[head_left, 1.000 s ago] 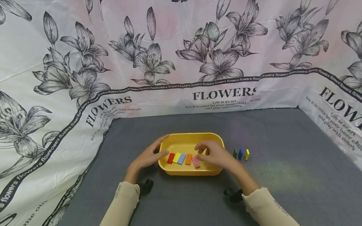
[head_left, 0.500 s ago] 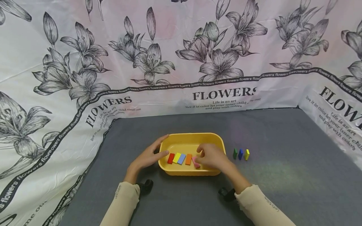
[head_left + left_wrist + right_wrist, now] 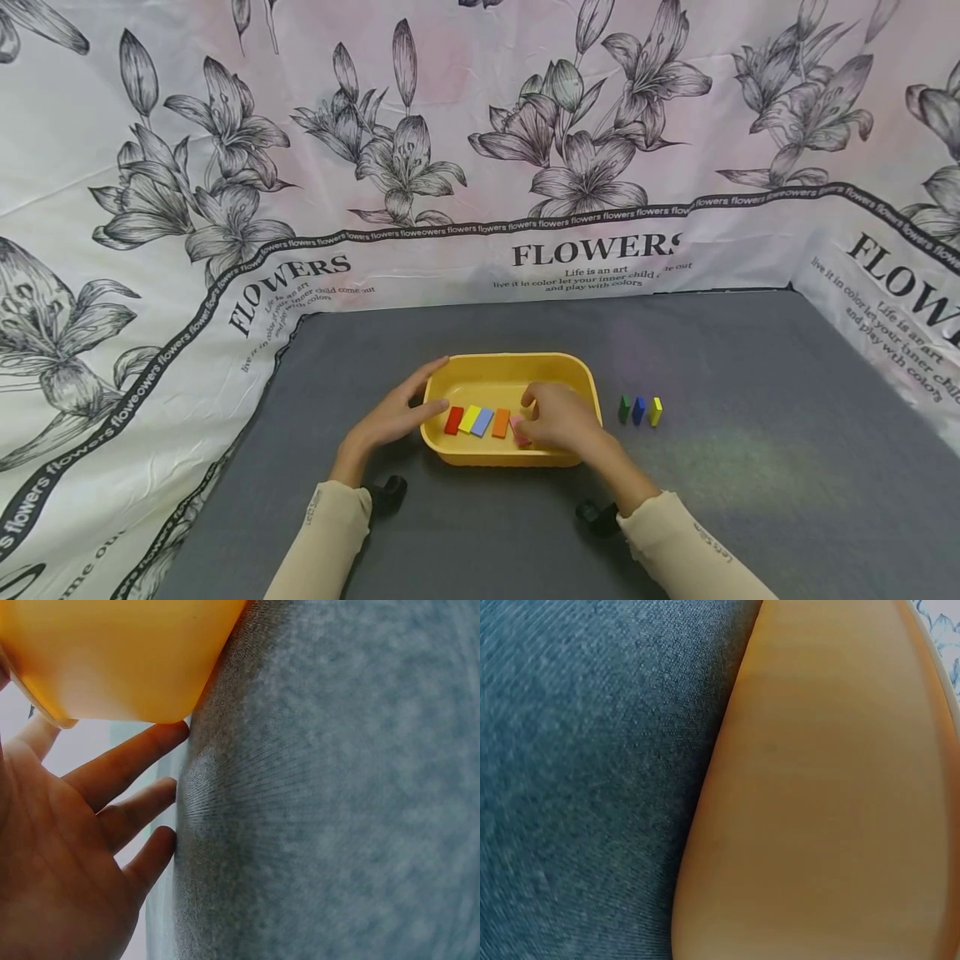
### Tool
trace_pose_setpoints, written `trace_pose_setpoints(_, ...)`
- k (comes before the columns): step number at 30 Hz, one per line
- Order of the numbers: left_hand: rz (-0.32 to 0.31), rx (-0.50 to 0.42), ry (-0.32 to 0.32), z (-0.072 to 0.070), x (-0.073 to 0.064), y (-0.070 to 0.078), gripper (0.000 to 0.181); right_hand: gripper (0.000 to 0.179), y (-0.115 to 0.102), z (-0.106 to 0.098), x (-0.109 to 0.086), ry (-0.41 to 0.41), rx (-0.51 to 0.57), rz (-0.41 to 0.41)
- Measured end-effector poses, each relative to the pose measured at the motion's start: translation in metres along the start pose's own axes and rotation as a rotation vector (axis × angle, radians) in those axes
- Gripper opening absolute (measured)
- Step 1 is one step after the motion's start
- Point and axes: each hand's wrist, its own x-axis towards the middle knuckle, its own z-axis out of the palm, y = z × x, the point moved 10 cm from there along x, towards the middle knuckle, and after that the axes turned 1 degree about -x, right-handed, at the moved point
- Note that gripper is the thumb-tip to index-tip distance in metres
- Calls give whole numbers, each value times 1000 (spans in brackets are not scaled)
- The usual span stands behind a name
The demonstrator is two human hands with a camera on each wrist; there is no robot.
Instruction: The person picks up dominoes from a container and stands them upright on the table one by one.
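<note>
A yellow plastic basin stands on the grey table. My left hand is at its left end, thumb by the rim; the left wrist view shows the fingers spread and fairly straight, one touching the basin's outer wall. In the basin, my right hand has curled fingers at a pink domino block, pinching it at its right side; the hand hides part of the block. To its left lie a red block, a yellow block, a light blue block and an orange block.
Right of the basin, a green block, a dark blue block and a yellow upright block stand on the table. A flower-printed cloth borders the table behind and at the sides. The right wrist view shows only the basin's outer wall and tabletop.
My right hand has lowered onto the pink block, its fingers closing in on it, and the forearm has shifted left. The left hand has stayed at the basin's left end.
</note>
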Motion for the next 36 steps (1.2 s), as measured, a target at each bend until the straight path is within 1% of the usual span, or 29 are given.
trace_pose_setpoints(7, 17, -9, -8, 0, 0, 1, 70, 30, 0, 5, 0, 2, -40, 12)
trace_pose_setpoints(15, 6, 0, -5, 1, 0, -1, 70, 25, -1, 7, 2, 19, -90, 43)
trace_pose_setpoints(21, 15, -6, -1, 0, 0, 1, 70, 25, -6, 7, 4, 23, -108, 30)
trace_pose_setpoints(28, 15, -3, 0, -1, 0, 0, 70, 22, -8, 11, 6, -3, -126, 32)
trace_pose_setpoints(36, 15, 0, 4, 0, 1, 0, 71, 18, -9, 12, 6, 7, -157, 15)
